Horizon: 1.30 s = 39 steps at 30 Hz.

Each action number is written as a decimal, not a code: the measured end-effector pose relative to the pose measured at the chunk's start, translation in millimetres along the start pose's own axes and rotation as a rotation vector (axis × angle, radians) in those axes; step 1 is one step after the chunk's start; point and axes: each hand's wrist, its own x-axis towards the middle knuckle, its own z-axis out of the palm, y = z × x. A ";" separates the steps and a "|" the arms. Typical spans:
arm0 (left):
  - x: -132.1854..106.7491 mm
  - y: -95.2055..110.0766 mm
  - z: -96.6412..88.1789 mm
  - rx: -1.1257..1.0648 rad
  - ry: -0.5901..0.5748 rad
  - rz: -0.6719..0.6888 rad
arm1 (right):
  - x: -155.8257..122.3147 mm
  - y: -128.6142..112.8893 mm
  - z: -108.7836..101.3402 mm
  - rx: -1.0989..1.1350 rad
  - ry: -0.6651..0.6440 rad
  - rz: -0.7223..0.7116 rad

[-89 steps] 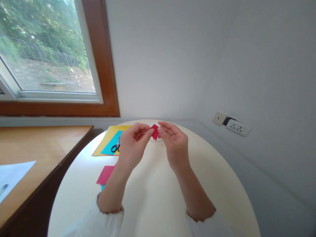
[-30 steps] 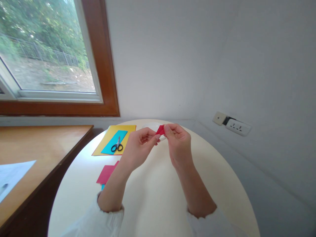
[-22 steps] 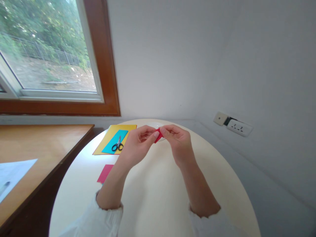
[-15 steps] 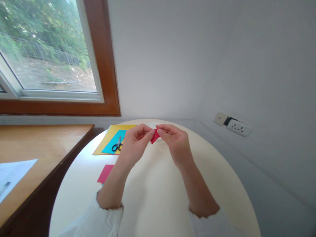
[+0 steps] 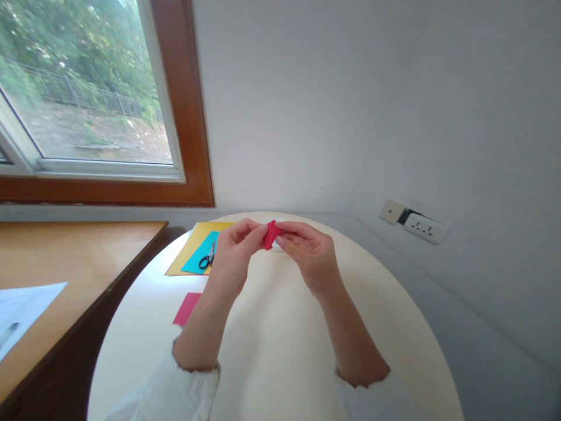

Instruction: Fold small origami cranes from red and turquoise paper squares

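A small folded piece of red paper (image 5: 270, 235) is held up between both hands, over the far part of the round table. My left hand (image 5: 236, 248) pinches its left side between thumb and fingers. On the other side, my right hand (image 5: 309, 251) grips the paper's right edge with thumb and forefinger. Behind the paper, a round whitish object (image 5: 277, 248) on the table is mostly hidden by the hands. Left of my left hand lie scissors (image 5: 205, 259) with black handles, partly covered by that hand, on blue paper (image 5: 193, 261).
Yellow sheets (image 5: 176, 266) lie under the blue paper. A pinkish-red paper piece (image 5: 187, 307) rests beside my left forearm. The cream round table (image 5: 280, 351) meets the white wall. A wooden desk (image 5: 87, 251) with a white sheet (image 5: 30, 307) stands left; a socket strip (image 5: 425, 228) is at right.
The red paper has turned and shifted slightly left and up, showing more of its face. My left hand has moved a little left, and the right fingers have changed their grip.
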 end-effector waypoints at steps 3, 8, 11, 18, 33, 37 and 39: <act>0.1 0.0 1.5 -0.050 -0.002 -0.031 | 0.0 -1.2 0.6 0.022 -0.008 0.002; -0.2 1.5 2.5 -0.063 -0.001 -0.035 | 0.5 -2.8 0.6 0.022 -0.017 0.021; -0.2 0.9 1.9 -0.054 0.002 -0.026 | 0.8 -1.6 0.9 0.023 -0.012 0.020; 0.9 -5.8 0.9 0.025 0.000 0.031 | 1.5 3.9 3.7 -0.014 0.094 -0.014; 1.5 -2.4 -5.2 0.131 -0.131 0.047 | 5.1 8.8 -4.0 -0.067 0.135 -0.028; 2.6 -2.6 -6.5 0.148 -0.131 0.050 | 4.9 8.2 -4.8 -0.052 0.109 -0.011; 2.9 -2.6 -6.8 0.157 -0.116 0.052 | 4.9 8.1 -5.3 -0.054 0.095 -0.007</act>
